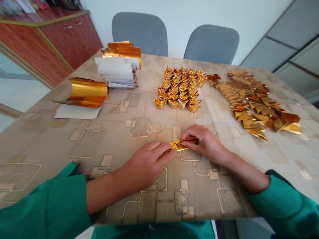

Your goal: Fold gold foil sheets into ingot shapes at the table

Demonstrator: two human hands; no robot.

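Note:
A small folded piece of gold foil paper (179, 144) lies on the patterned table (112, 142) between my hands. My left hand (146, 164) pinches its left end with closed fingers. My right hand (205, 142) presses down on its right end, fingers curled over it. Both sleeves are green. Beyond my hands sits a tidy block of finished gold paper ingots (180, 88). To the right lies a long row of flat half-folded gold pieces (254, 103).
A stack of white-backed gold sheets (119, 66) stands at the back left, with a curled gold sheet (86, 93) on white paper beside it. Two grey chairs (211, 43) stand behind the table. A red wooden cabinet (50, 43) is at far left.

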